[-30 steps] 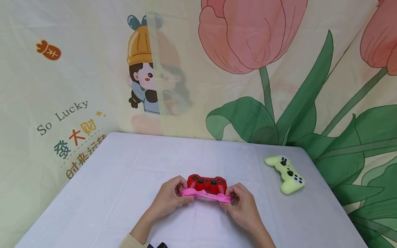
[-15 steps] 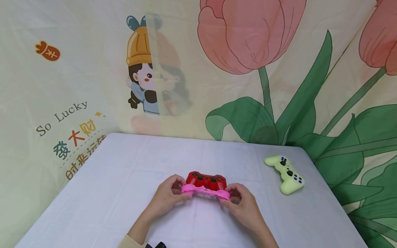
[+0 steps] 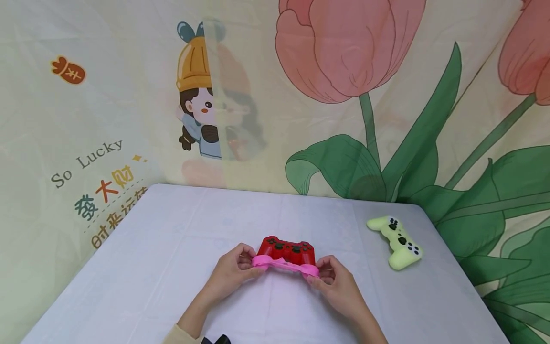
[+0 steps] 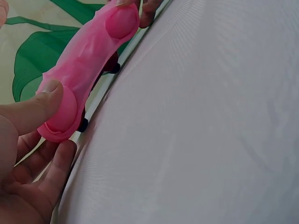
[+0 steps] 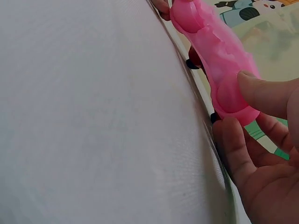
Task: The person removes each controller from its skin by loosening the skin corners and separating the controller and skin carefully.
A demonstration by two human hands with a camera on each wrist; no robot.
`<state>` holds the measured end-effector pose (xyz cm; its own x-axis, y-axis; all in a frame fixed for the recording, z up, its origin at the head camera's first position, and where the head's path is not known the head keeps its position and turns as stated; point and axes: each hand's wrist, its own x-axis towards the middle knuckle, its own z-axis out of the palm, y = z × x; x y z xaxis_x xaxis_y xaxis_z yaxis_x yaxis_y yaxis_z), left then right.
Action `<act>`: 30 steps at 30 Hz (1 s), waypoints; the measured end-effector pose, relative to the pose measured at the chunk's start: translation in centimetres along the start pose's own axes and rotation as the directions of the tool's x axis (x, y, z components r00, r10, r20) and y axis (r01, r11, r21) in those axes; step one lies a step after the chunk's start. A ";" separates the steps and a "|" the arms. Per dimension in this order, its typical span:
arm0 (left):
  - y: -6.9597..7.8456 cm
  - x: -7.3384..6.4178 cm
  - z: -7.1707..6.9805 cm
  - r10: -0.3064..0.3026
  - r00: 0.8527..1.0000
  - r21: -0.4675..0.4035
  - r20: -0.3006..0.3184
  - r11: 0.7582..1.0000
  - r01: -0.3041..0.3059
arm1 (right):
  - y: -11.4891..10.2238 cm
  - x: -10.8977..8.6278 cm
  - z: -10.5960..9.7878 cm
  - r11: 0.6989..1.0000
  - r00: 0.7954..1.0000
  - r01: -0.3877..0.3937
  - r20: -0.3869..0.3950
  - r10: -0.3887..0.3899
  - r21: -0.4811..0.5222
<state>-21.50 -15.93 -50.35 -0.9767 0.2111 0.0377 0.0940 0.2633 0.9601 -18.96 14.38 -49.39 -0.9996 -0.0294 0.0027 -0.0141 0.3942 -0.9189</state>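
A red game controller point(image 3: 287, 251), its buttons and two black thumbsticks showing in the head view, stands in the middle of the table. Across its near side stretches a pink silicone controller cover point(image 3: 283, 264), pulled over the ends of both grips. My left hand point(image 3: 229, 272) pinches the cover's left end; in the left wrist view the thumb point(image 4: 42, 105) presses on the rounded pink lobe. At the other end my right hand point(image 3: 338, 286) holds the cover likewise, thumb point(image 5: 268, 95) on its lobe. Most of the controller hides behind the pink cover point(image 5: 219, 56) in the wrist views.
A pale yellow-green controller point(image 3: 395, 242) lies at the right of the white-covered table point(image 3: 206, 220). A small black object point(image 3: 222, 339) shows at the bottom edge by the left sleeve point(image 3: 182, 335). A printed curtain point(image 3: 258, 57) hangs behind the table.
The red controller has shifted slightly away from me. The pink cover has risen with it and now fits more roundly over the grip ends; both hands keep their hold.
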 end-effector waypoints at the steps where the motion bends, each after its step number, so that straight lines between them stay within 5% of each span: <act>1: 0.0 0.0 0.0 0.001 1.000 0.007 0.001 1.000 -0.001 | 0.0 0.0 0.0 1.000 1.000 0.000 0.004 0.000 0.004; 7: 0.0 0.0 0.1 -0.006 1.000 0.045 0.013 0.999 0.005 | 0.1 -0.1 0.0 1.000 0.999 0.019 0.030 -0.019 0.023; 16: 0.2 0.1 0.2 -0.008 1.000 0.121 0.006 0.993 0.007 | 0.1 0.0 -0.3 0.992 0.998 0.056 0.039 -0.052 -0.112; 30: 0.5 0.2 0.4 -0.020 1.000 0.199 -0.007 0.980 0.021 | 0.3 0.1 -0.3 0.982 0.996 0.068 0.067 -0.057 -0.178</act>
<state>-21.60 -15.38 -50.01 -0.9797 0.1994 0.0205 0.1102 0.4499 0.8863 -19.10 14.76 -49.52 -0.9931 -0.1135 0.0286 -0.0866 0.5483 -0.8318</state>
